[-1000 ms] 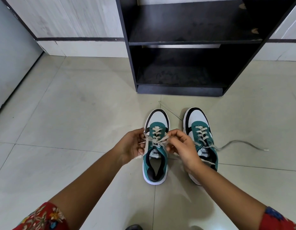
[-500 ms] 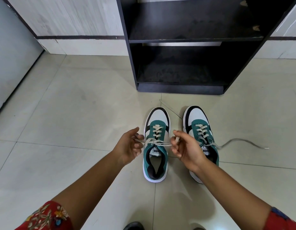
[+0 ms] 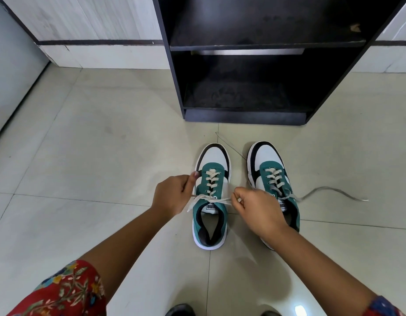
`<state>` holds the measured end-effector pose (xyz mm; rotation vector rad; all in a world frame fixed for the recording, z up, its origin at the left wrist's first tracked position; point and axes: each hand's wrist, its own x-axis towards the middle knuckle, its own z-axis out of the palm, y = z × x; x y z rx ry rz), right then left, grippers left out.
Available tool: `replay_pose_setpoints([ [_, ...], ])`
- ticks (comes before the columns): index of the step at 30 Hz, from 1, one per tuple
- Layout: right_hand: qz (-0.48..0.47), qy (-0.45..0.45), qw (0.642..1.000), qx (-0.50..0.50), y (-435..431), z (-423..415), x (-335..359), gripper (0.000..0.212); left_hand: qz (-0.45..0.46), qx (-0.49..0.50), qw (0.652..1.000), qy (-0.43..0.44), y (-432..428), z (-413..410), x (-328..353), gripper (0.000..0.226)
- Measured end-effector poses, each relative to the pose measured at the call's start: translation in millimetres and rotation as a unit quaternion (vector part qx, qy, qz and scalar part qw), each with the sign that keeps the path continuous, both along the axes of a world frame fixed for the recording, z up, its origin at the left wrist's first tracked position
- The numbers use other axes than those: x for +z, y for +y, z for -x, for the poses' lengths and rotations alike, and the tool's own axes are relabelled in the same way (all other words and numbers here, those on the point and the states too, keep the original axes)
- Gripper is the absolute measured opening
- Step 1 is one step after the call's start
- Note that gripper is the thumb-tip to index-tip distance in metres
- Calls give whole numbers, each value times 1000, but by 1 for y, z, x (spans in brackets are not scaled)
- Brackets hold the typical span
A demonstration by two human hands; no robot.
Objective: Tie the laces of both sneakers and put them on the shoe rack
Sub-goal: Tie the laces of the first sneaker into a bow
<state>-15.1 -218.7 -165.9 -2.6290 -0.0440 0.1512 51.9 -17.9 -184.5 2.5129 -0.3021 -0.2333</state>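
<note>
Teal-and-white, the left sneaker [image 3: 210, 197] stands on the tiled floor [image 3: 94, 156] with its laces [image 3: 211, 200] drawn taut sideways: the left hand [image 3: 172, 195] pinches one end, the right hand [image 3: 257, 208] the other, and no bow shows yet. Just beside it, the right sneaker [image 3: 273, 179] lies untied, its loose lace [image 3: 329, 192] trailing rightward. Beyond both, the black shoe rack [image 3: 243, 116] holds no shoes, so most of the job remains.
</note>
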Motion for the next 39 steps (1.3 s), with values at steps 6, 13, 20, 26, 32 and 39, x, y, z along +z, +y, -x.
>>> replay_pose_setpoints([
  [6, 55, 9, 998, 36, -1, 6, -1, 20, -7, -11, 1000, -26, 6, -1, -10, 51],
  [13, 44, 27, 999, 17, -2, 9, -1, 20, 26, 102, 989, 104, -5, -2, -4, 58],
  [20, -211, 18, 964, -163, -9, -1, 19, 19, 270, 321, 803, 423, 29, 6, 7, 43],
  [26, -281, 231, 923, -127, 10, -1, 18, 50, 229, 144, 871, 410, 9, 31, 26, 68],
  [32, -428, 296, 836, -172, 36, 0, -2, 62, 173, 113, 906, 370, -4, 30, 28, 81],
  [39, -442, 344, 819, -121, 64, -19, 1, 72, 59, 87, 955, 277, 19, 16, 41, 68],
])
